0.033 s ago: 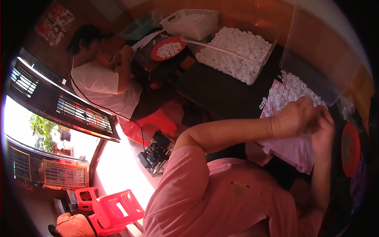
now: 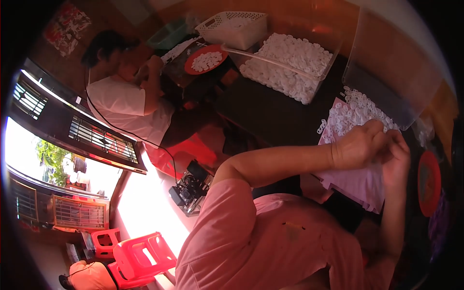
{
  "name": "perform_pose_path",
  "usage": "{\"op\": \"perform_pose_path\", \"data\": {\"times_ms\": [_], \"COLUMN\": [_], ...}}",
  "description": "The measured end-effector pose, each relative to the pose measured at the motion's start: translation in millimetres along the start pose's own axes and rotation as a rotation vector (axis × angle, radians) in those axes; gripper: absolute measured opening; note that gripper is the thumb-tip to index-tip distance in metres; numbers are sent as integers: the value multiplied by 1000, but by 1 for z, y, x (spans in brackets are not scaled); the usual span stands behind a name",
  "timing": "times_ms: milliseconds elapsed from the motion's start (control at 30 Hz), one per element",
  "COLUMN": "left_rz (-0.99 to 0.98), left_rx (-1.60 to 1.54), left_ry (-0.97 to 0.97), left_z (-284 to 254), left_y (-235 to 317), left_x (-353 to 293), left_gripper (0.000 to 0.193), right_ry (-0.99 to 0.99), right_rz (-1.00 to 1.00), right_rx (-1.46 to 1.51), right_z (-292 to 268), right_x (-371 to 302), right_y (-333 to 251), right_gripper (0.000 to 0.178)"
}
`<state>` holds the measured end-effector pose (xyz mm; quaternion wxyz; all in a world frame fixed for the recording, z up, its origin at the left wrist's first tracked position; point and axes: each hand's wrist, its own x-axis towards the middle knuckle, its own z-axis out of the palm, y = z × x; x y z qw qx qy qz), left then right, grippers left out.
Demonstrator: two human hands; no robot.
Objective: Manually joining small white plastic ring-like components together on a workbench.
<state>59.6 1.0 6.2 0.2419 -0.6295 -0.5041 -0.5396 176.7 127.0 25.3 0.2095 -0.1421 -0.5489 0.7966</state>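
Observation:
My left hand point(image 2: 360, 146) is closed, its fingers curled together above a pink cloth point(image 2: 366, 181). Right against it is my right hand point(image 2: 396, 153), with the fingers bent in a pinch toward the left one. Whatever the two hands hold between them is hidden by the fingers. Just beyond them lies a heap of small white plastic ring-like pieces point(image 2: 357, 110), spread over the cloth and the dark table.
A clear bin point(image 2: 316, 75) full of similar white pieces stands farther left on the dark table point(image 2: 256, 113). An upright clear panel point(image 2: 391, 72) borders the heap. At right is a red round tray point(image 2: 429, 183). Across the table sits another person point(image 2: 128, 101) near a red plate point(image 2: 189, 67).

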Motion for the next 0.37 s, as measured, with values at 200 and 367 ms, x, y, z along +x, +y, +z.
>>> {"op": "perform_pose_path", "data": {"times_ms": [200,367], "left_rz": [-61,-135], "left_rx": [-80,-11], "left_ry": [6,16], "left_z": [-8,-68], "left_y": [6,11], "left_x": [1,-2], "left_gripper": [20,31], "right_ry": [-47,-22], "right_rz": [-32,-13], "right_rx": [-117,-198], "right_z": [2,9], "right_x": [-2,-7], "right_y": [0,4], "right_gripper": [9,14]}}
